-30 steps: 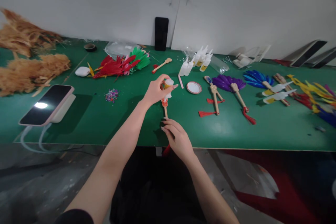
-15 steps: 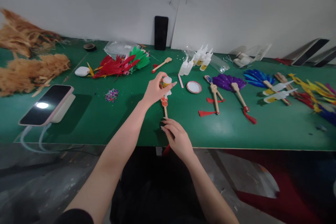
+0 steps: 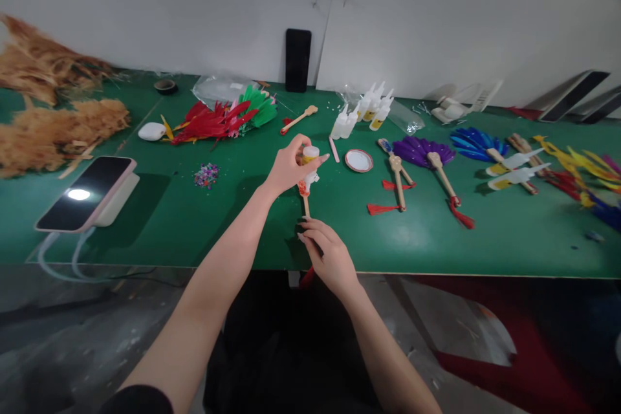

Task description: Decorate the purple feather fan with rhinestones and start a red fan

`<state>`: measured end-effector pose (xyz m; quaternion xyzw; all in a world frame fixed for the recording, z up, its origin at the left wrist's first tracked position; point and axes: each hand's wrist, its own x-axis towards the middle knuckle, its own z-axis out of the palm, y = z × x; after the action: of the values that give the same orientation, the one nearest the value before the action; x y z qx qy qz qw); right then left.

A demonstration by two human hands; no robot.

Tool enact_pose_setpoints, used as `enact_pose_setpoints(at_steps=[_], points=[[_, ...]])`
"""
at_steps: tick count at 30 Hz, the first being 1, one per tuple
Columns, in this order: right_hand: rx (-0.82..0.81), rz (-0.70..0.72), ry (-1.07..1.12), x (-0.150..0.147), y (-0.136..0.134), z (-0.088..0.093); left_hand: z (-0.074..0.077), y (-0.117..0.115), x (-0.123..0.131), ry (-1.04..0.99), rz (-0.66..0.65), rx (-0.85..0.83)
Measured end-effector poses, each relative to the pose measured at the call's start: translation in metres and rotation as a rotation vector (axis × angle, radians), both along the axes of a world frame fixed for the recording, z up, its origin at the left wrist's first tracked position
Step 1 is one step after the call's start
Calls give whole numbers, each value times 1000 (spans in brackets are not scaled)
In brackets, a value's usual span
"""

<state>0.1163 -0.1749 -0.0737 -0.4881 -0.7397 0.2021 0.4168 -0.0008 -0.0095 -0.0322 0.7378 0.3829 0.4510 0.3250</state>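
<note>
In the head view, my left hand is closed around a small bottle with a yellow label, its white base turned upward. Something white and crumpled shows just below that hand. Under it lies a wooden fan handle whose far end carries an orange-red pattern, now partly hidden. My right hand pinches the near end of this handle at the table's front side, and a red tassel hangs below.
The green table holds several glue bottles, a round dish, a pink stick, a purple feather fan, colourful sequins, red feathers and a phone on a power bank. Another phone leans on the wall.
The bottle and white crumpled material have shifted slightly toward me, covering more of the orange-red pattern. My right hand stays in place on the handle.
</note>
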Motion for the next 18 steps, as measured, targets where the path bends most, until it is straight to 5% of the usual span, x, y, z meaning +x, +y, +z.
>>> enact_pose_setpoints(at_steps=[5, 18], points=[[4, -5, 0, 0, 0, 1, 2, 2, -1, -72, 102, 8], [10, -7, 3, -1, 0, 0, -1, 1, -1, 51, 89, 77]])
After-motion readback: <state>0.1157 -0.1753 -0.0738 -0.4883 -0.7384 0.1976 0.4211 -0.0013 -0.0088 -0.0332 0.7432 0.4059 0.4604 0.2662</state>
